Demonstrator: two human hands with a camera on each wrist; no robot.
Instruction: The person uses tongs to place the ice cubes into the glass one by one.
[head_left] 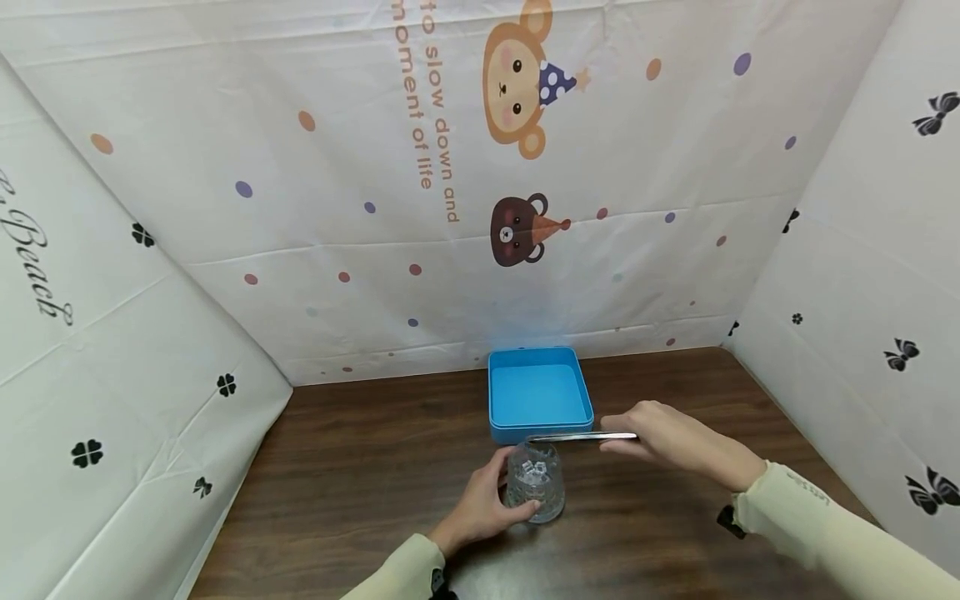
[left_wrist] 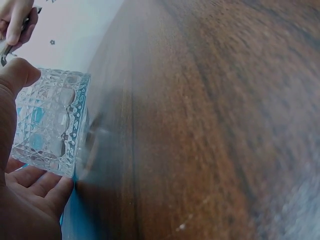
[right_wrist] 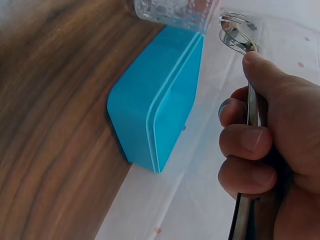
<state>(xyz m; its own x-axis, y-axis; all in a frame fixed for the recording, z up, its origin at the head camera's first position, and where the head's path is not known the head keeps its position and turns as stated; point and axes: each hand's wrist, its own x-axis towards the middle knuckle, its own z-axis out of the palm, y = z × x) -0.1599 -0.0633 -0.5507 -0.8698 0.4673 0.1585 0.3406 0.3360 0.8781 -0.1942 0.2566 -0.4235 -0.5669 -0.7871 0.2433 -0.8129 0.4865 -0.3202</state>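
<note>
A clear, patterned glass (head_left: 551,492) stands upright on the table, with small clear cube-like pieces (head_left: 534,472) visible inside. My left hand (head_left: 482,502) holds its side, thumb on the near face and fingers behind. In the left wrist view, the fingers (left_wrist: 45,187) lie along the glass (left_wrist: 52,120) close to its base. My right hand (head_left: 660,433) grips a slim metal utensil (head_left: 573,437) like tongs, its tip over the glass's rim. A tined head and a rounded head (right_wrist: 237,34) show past the thumb in the right wrist view.
Directly behind the glass sits a square blue box (head_left: 540,432), open at the top. The dark wood table (head_left: 360,467) meets a printed white cloth backdrop (head_left: 420,292) at the back, and white cloth sides (head_left: 862,275) stand left and right.
</note>
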